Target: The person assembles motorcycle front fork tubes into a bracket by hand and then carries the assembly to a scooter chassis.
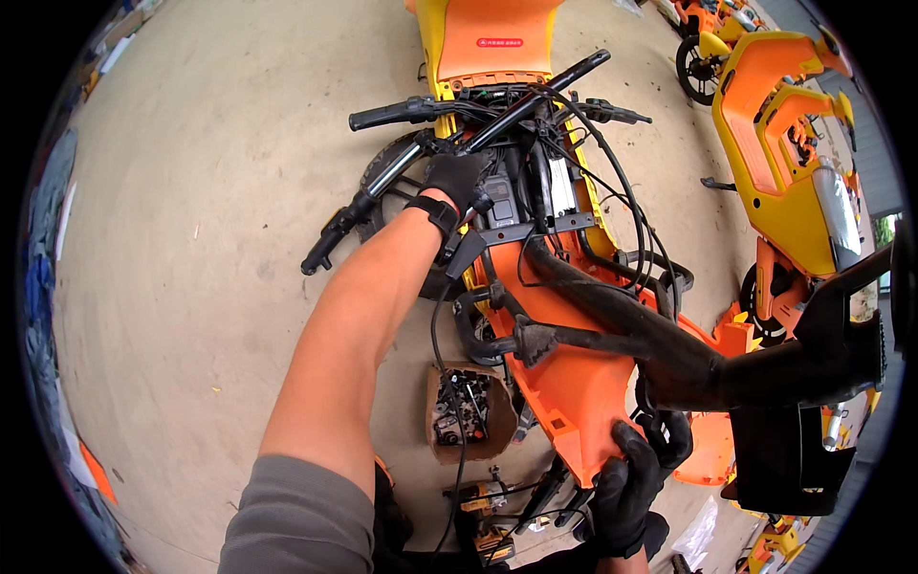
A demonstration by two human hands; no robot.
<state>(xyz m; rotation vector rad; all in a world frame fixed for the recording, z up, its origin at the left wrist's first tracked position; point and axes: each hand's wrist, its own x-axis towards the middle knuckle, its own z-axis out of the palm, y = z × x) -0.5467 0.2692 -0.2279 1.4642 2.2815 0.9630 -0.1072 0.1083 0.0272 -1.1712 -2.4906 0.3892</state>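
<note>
Our grey left sleeve (pixel 301 521) | left hand (pixel 459 180): fingers curled beside exposed dark module (pixel 500 199), grip hidden | right hand (pixel 636 469): fingers half-bent at orange body panel's (pixel 579 397) edge, hold unclear | panel beneath frame tube (pixel 684 359) | uncovering seems done, cables (pixel 620 172) apparently left

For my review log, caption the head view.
Gloved left hand beside a black bar, gloved right hand at the edge of an orange panel.

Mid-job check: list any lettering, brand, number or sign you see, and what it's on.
Red rounded label on the upper orange panel: a line of small white characters, wording not copied here.
Grey box: any markings too small to read.
Lower orange panel by the right hand: no readable lettering.
</note>
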